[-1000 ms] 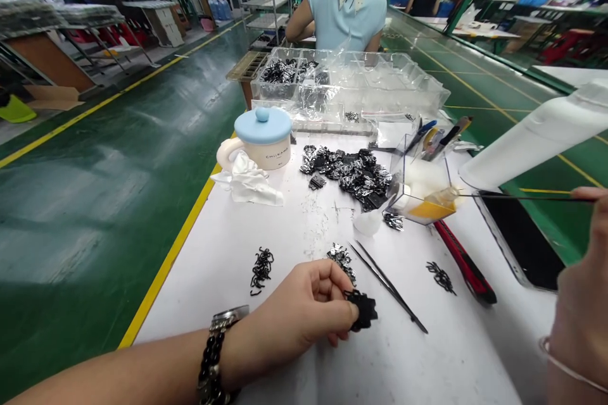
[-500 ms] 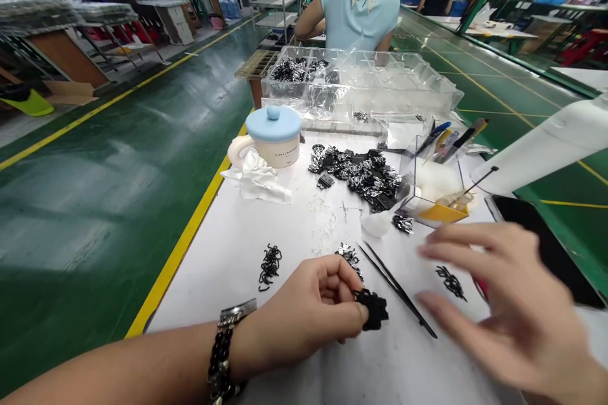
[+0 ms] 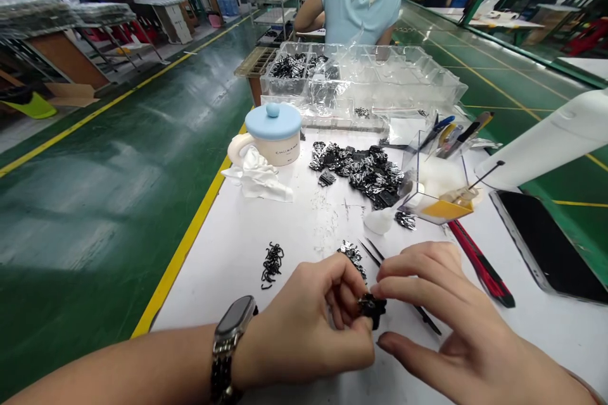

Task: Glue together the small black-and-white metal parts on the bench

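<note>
A small flat black part (image 3: pixel 373 309) is pinched between the thumb and forefinger of my left hand (image 3: pixel 316 319). My right hand (image 3: pixel 453 323) is close on its right, thumb and fingers apart. The right index fingertip is at the upper edge of the part; whether it touches cannot be made out. Black tweezers (image 3: pixel 428 321) lie on the table, partly hidden behind my right hand. A little pile of shiny metal pieces (image 3: pixel 352 257) lies just beyond the part. Left of it is a pile of thin black hooked pieces (image 3: pixel 272 264).
A heap of black parts (image 3: pixel 368 171) lies farther back. Around it stand a blue-lidded mug (image 3: pixel 280 139), crumpled tissue (image 3: pixel 261 180), a clear pen holder (image 3: pixel 441 186) and a white bottle (image 3: pixel 551 139). A red cutter knife (image 3: pixel 482 264) and a phone (image 3: pixel 553 237) lie right. Behind is a compartment tray (image 3: pixel 389 85).
My right hand has moved left, up to the black part, uncovering the red knife and more of the phone. My left hand has turned slightly, still pinching the part.
</note>
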Motion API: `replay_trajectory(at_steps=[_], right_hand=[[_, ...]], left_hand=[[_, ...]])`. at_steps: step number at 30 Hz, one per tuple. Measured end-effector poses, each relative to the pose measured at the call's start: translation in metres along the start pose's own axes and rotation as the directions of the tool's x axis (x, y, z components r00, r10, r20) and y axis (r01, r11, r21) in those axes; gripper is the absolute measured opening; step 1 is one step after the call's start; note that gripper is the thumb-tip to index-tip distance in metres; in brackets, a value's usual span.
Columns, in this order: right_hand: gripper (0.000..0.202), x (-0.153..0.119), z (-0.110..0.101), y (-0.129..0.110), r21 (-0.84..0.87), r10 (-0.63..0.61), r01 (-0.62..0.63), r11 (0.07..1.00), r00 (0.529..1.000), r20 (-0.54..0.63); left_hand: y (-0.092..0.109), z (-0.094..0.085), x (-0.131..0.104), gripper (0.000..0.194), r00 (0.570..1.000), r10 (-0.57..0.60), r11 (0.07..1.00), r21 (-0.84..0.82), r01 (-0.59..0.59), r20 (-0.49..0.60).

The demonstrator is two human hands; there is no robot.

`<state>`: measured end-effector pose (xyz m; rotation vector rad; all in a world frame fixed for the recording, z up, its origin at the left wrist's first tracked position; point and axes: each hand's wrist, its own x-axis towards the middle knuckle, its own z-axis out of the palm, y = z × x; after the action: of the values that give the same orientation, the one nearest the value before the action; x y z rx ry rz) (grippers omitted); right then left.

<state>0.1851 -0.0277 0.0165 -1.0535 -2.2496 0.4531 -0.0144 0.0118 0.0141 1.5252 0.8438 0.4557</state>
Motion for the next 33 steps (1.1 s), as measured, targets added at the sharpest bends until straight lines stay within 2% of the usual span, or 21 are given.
replay_trajectory(at_steps=[1, 2, 4, 6, 9, 12, 17, 24, 28, 33], right_hand=[[0.03, 0.0005, -0.0006, -0.0001, 0.017, 0.013, -0.013, 1.0, 1.0, 0.009], [0.028, 0.0008, -0.0012, -0.0001, 0.021, 0.021, -0.022, 1.0, 1.0, 0.02], [0.024, 0.001, -0.0028, 0.0001, -0.002, 0.028, -0.028, 1.0, 0.999, 0.033], [0.021, 0.0005, -0.0041, 0.0002, -0.036, 0.022, -0.02, 0.999, 0.999, 0.05], [0.019, -0.0006, -0.0045, 0.0001, -0.056, 0.003, 0.0, 0.998, 0.999, 0.055], [0.016, -0.0009, -0.0035, -0.0002, -0.054, -0.008, 0.009, 0.998, 0.999, 0.031], [0.016, 0.0003, -0.0024, 0.0002, -0.07, -0.028, 0.028, 0.997, 1.0, 0.009], [0.016, 0.0022, -0.0024, 0.0014, -0.09, -0.042, 0.043, 0.995, 0.999, 0.017], [0.015, 0.0021, -0.0022, 0.0013, -0.089, -0.044, 0.046, 0.995, 0.999, 0.019], [0.014, 0.0013, 0.0018, 0.0019, -0.111, -0.055, 0.053, 0.992, 0.998, -0.011]], left_hand=[[-0.0006, 0.0001, -0.0021, 0.014, 0.991, 0.134, 0.983, 0.129, -0.13, -0.024], [-0.0014, 0.0001, -0.0039, 0.014, 0.961, 0.275, 0.931, 0.258, -0.258, -0.029], [-0.0034, -0.0005, -0.0059, 0.013, 0.865, 0.501, 0.758, 0.467, -0.455, 0.029], [-0.0047, -0.0014, -0.0057, 0.012, 0.784, 0.609, 0.594, 0.583, -0.554, 0.125], [-0.0046, -0.0022, -0.0035, 0.011, 0.726, 0.656, 0.442, 0.673, -0.593, 0.208], [-0.0038, -0.0024, -0.0027, 0.012, 0.712, 0.663, 0.389, 0.705, -0.593, 0.232], [-0.0039, -0.0029, -0.0043, 0.012, 0.724, 0.64, 0.362, 0.731, -0.579, 0.257], [-0.0057, -0.0022, -0.0043, 0.013, 0.741, 0.635, 0.404, 0.723, -0.56, 0.22], [-0.0074, -0.0026, -0.0054, 0.024, 0.739, 0.654, 0.451, 0.699, -0.555, 0.165], [-0.009, -0.0023, -0.0084, 0.046, 0.699, 0.702, 0.387, 0.75, -0.537, 0.138]])
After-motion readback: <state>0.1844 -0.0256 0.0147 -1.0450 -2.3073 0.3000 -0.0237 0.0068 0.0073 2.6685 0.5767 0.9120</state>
